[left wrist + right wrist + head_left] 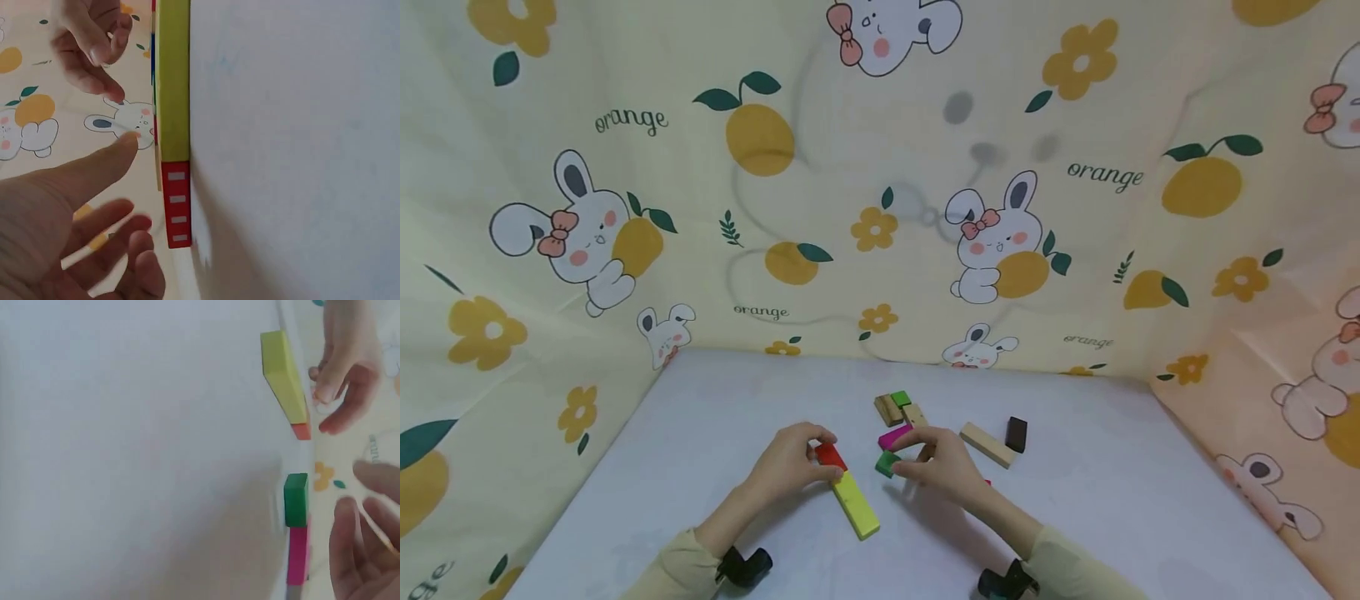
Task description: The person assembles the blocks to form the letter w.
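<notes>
A yellow block (857,506) lies end to end with a shorter red block (831,457) on the white table; grey rectangles mark the red one's side in the left wrist view. My left hand (793,458) hovers at the red block, thumb and index finger about it. A gap shows between that thumb and the blocks in the left wrist view. My right hand (942,462) is near a green block (887,464), which lies by a magenta block (894,437). In the right wrist view, its loosely bent fingers (347,544) stand apart from the green block.
Behind the magenta block lie wood-coloured blocks (889,409) and a light green block (901,398). To the right are a long pale block (987,445) and a dark brown block (1017,434). A patterned cloth (910,275) rises behind the table (745,392).
</notes>
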Demonstrator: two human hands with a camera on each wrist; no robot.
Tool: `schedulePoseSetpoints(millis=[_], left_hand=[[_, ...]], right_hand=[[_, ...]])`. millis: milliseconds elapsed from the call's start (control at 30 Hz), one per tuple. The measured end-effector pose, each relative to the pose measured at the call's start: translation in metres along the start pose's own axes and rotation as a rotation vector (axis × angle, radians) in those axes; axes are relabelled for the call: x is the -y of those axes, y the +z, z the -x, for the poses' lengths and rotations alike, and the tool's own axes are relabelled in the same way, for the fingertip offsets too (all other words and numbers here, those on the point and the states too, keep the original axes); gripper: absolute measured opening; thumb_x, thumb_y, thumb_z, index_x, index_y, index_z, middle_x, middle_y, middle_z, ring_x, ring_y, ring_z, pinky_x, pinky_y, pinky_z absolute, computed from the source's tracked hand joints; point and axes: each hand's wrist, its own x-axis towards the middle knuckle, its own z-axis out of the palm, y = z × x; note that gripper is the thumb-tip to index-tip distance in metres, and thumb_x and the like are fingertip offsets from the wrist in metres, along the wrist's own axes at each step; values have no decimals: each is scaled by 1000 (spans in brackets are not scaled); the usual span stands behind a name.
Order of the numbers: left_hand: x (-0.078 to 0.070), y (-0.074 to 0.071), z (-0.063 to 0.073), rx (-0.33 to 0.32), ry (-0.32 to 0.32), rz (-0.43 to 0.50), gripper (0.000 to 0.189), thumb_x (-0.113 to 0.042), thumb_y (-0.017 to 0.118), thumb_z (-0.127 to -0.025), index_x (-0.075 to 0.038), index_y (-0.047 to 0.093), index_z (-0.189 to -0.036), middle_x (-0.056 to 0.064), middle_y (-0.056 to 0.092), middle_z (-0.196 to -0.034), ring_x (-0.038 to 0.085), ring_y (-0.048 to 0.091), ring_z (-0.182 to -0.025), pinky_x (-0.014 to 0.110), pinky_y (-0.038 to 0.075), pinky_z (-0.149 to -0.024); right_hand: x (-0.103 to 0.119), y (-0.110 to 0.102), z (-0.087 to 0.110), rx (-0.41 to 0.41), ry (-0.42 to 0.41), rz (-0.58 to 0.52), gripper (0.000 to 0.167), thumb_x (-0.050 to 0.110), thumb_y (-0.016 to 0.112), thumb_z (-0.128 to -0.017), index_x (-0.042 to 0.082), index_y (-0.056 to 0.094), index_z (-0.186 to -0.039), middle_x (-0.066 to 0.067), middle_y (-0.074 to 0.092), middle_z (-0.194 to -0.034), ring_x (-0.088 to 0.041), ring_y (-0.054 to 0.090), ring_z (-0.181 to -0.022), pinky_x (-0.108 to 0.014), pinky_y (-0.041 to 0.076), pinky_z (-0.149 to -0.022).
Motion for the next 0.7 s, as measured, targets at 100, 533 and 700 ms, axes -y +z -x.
schedulePoseSetpoints(millis=[100, 533, 700], left_hand=[[0, 1, 1, 34, 32, -25, 43, -26, 89, -73, -8, 73, -109, -2, 66, -95, 16, 53, -77, 27, 47, -66], [2, 5, 1, 31, 10, -24, 37, -24, 89, -72, -11, 74, -103, -7, 64, -87, 15, 52, -76, 30, 45, -66], [2, 6, 1, 32, 10, -14, 37, -24, 89, -72, -11, 74, -103, -6, 64, -86, 15, 51, -75, 30, 45, -65]], right_hand=[[-4, 2, 3, -58, 88, -115, 28, 15, 81, -82, 5, 72, -107, -11, 68, -107, -19, 58, -63, -29, 51, -54], [-14, 18, 1, -147, 244, -261, 40, 11, 85, -77, 3, 68, -112, -10, 65, -113, -20, 57, -70, -28, 50, -57], [-16, 22, -1, -185, 301, -235, 39, 13, 88, -73, 7, 70, -107, -6, 65, -109, -20, 57, -69, -29, 49, -57]])
